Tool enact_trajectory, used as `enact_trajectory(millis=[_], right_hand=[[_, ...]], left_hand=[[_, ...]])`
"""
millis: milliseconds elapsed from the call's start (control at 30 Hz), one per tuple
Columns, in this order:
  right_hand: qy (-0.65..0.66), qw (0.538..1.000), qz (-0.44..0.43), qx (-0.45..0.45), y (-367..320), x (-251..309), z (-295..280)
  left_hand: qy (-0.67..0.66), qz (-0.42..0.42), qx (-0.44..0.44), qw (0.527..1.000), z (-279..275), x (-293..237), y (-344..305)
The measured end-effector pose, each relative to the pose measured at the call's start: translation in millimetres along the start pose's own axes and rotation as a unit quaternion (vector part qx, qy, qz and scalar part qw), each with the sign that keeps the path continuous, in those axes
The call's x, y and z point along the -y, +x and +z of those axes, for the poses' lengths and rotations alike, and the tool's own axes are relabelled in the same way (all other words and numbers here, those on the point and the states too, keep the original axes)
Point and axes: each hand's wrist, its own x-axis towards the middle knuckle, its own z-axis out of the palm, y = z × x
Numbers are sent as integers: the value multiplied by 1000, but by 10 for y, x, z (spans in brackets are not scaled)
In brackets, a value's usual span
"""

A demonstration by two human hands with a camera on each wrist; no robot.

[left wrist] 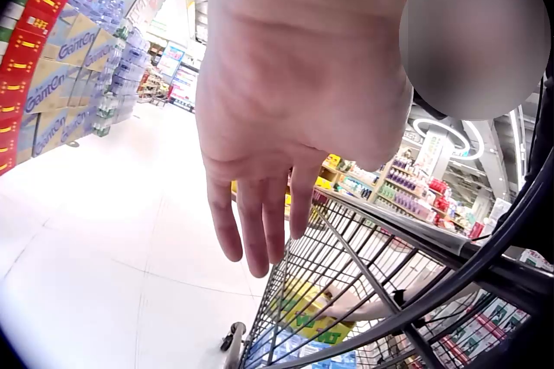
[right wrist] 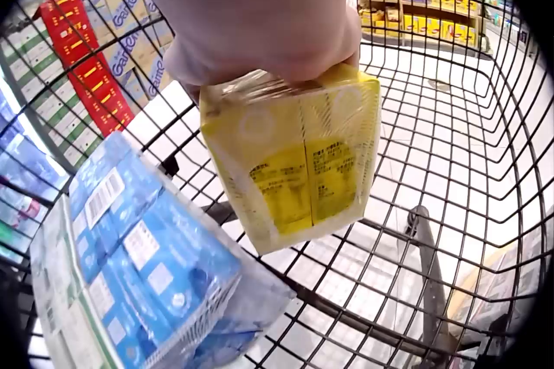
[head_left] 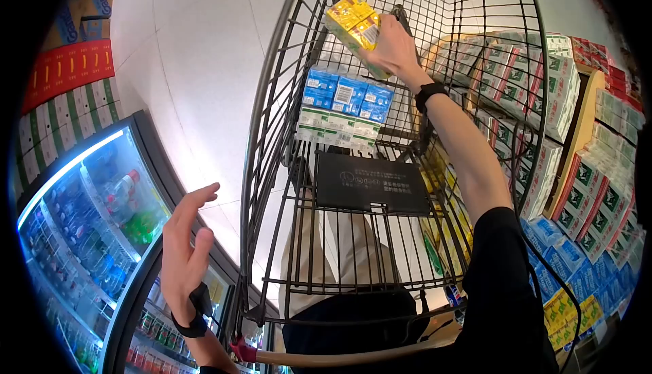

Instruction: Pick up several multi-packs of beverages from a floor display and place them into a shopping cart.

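Note:
My right hand [head_left: 394,51] reaches into a black wire shopping cart [head_left: 272,170] and grips a shrink-wrapped yellow pack of drink cartons [head_left: 353,24] above the cart's far end. In the right wrist view the yellow pack [right wrist: 294,166] hangs from my fingers over the cart's wire floor [right wrist: 407,300]. A blue-and-white multipack of cartons [head_left: 343,105] lies in the cart just below it, also seen as the blue pack [right wrist: 130,274]. My left hand [head_left: 187,245] is raised left of the cart, fingers straight and holding nothing; its palm [left wrist: 286,118] fills the left wrist view.
A lit drinks fridge [head_left: 81,231] stands at the left. Shelves of boxed cartons [head_left: 584,170] run along the right of the cart. The cart handle [head_left: 326,357] is close to my body. White tiled floor [head_left: 197,68] lies ahead on the left, with stacked red and brown boxes [head_left: 68,55] beyond.

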Motion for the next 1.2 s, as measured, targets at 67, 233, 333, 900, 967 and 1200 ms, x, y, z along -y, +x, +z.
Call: enact_trajectory(millis=[67, 233, 333, 900, 967, 1200], right_hand=[[11, 999, -1, 33, -98, 41, 13], [6, 997, -63, 46, -227, -57, 119], [-10, 995, -94, 26, -285, -97, 132], [16, 972, -191, 139, -257, -199, 31], [19, 972, -167, 164, -244, -175, -11], [287, 893, 342, -47, -378, -345, 163]], left_hand=[[-25, -31, 36, 999, 10, -71, 21], [11, -20, 53, 998, -5, -116, 97], [25, -15, 57, 998, 13, -188, 149], [194, -12, 56, 979, 144, -555, 331], [266, 18, 3, 964, 172, -852, 347], [153, 249, 5, 956, 594, -2095, 855]])
